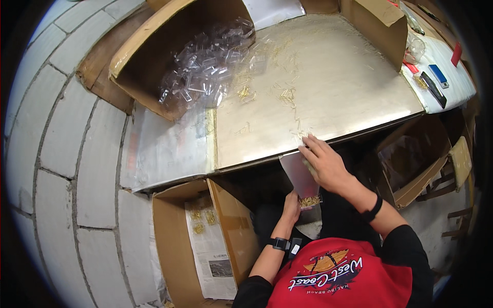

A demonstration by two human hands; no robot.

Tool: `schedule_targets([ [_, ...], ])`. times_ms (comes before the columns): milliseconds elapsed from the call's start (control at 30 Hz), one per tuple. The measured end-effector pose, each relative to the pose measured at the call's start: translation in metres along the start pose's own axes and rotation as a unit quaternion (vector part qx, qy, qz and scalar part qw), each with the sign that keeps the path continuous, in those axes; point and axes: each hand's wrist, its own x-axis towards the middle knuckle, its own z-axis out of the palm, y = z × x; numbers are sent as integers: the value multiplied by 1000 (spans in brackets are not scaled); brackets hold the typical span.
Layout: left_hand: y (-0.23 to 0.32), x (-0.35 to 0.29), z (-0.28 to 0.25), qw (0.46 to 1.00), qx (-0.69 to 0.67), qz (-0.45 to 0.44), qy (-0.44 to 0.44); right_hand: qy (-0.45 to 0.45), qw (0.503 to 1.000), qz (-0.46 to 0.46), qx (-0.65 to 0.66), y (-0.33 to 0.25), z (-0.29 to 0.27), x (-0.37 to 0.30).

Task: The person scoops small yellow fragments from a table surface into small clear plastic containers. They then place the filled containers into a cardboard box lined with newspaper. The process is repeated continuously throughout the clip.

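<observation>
My left hand grips a clear plastic bag below the table's front edge, its fingers partly hidden. Small gold-coloured metal pieces have gathered at the bottom of the bag. Over the bag's mouth, at the table edge, my right hand has its fingers stretched out toward the tabletop. Beside those fingertips lie a few thin, pale gold pieces. A loose trail of similar pieces runs from there toward the back of the metal-topped table.
Clear plastic parts spill from a tipped cardboard box at the back left. Front left, another box contains newspaper with gold-coloured clusters. A stapler-like black tool and a blue item lie at the right.
</observation>
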Motion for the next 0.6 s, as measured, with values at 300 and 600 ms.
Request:
schedule_targets([
  [300, -1, -12, 11, 999, -6, 5, -33, -5, 994, -27, 104, -6, -28, -27],
  [600, -13, -8, 1, 999, -6, -23, -25, -47, 998, -29, -14, 5, 0, 1],
])
